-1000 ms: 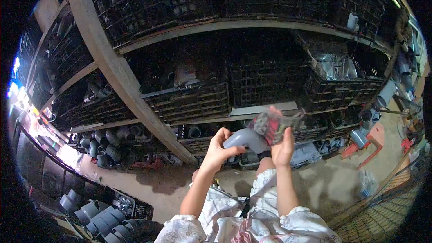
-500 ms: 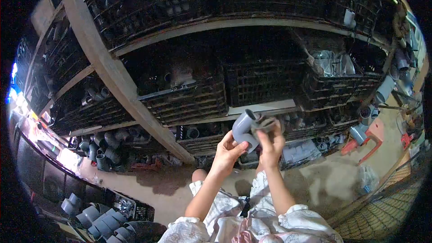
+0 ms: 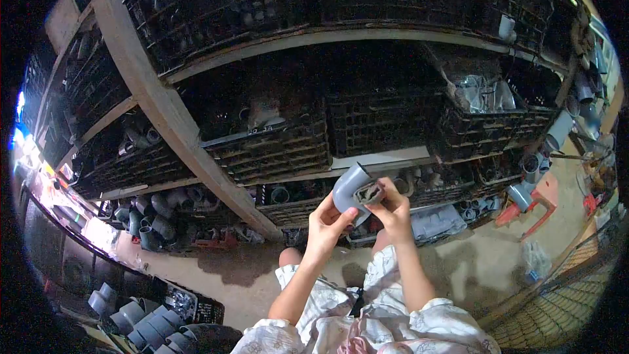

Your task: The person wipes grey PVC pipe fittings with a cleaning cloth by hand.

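Observation:
My left hand (image 3: pixel 325 225) is closed round a curved grey plastic pipe fitting (image 3: pixel 348 187), its thumb pressed on the lower end. The fitting's upper mouth points up and to the right. In my right hand (image 3: pixel 395 213) is a crumpled grey-brown rag (image 3: pixel 369 192), pinched between the fingers and laid against the fitting's right side. The rag hides part of the fitting there. Both hands are close together above my knees, in front of the low shelf.
Black plastic crates (image 3: pixel 268 154) fill the shelves ahead, behind a wooden post (image 3: pixel 164 105). More grey fittings (image 3: pixel 154 324) lie at lower left. A red plastic stool (image 3: pixel 545 196) is on the floor at right, near netting (image 3: pixel 557 314).
My right hand has brought the rag left and down against the fitting. The fitting has shifted slightly left and tilted in my left hand.

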Demonstrator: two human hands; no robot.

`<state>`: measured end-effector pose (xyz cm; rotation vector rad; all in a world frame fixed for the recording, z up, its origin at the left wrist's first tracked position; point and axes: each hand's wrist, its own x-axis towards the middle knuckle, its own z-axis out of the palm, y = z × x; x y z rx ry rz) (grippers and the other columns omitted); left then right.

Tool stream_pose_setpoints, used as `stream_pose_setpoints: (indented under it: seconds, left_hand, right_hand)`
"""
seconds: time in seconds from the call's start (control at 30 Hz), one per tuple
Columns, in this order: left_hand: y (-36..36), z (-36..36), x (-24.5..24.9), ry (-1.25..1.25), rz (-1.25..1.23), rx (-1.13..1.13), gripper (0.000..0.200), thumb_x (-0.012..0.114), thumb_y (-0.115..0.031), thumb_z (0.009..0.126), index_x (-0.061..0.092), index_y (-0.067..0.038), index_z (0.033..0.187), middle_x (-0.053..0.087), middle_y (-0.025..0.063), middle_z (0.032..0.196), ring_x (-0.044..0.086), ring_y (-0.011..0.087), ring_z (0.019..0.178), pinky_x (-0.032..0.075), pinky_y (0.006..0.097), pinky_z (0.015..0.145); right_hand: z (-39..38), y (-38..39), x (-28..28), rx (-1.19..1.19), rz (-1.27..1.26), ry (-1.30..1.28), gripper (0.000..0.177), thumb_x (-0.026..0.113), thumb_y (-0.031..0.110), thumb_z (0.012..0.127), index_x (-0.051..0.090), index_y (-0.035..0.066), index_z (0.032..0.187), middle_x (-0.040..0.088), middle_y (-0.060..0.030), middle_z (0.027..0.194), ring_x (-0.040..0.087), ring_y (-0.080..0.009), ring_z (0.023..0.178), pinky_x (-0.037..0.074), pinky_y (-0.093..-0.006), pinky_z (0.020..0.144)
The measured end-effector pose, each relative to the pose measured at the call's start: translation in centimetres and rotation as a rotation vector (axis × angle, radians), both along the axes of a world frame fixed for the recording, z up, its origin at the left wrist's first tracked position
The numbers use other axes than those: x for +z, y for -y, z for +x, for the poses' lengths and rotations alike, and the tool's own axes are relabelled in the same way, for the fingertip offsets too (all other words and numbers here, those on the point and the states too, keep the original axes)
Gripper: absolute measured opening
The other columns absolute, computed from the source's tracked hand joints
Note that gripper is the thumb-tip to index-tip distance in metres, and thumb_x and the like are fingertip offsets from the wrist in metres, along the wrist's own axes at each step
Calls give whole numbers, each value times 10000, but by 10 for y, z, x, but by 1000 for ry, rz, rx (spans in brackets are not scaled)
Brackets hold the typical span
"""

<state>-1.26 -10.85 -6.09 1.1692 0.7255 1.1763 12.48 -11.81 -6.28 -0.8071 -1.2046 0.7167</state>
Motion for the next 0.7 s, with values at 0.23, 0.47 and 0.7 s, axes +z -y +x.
stream_pose_setpoints:
  seconds: [0.23,0.47,0.7]
  left_hand:
    - [5,-18,23,73,-20,-53,534,624,-31,712,381,24,1185,528,80,1021,506,122,906,405,269,804]
    - [7,-8,27,35,89,-65,584,633,-36,709,341,20,1211,488,85,1088,483,129,955,391,255,827]
    - [14,-9,24,12,214,-66,602,628,-40,715,315,30,1224,468,105,1120,472,148,982,385,272,836]
  right_hand:
    - [22,3,20,282,-126,353,195,567,35,662,559,-15,850,540,-62,936,498,-134,848,377,-258,775]
    - [11,17,13,44,-39,145,168,565,66,701,537,-16,845,558,-49,847,500,-109,775,385,-228,715]
    - [-7,19,12,9,-151,-48,114,530,9,716,535,-14,828,541,-22,803,485,-99,774,365,-227,715]
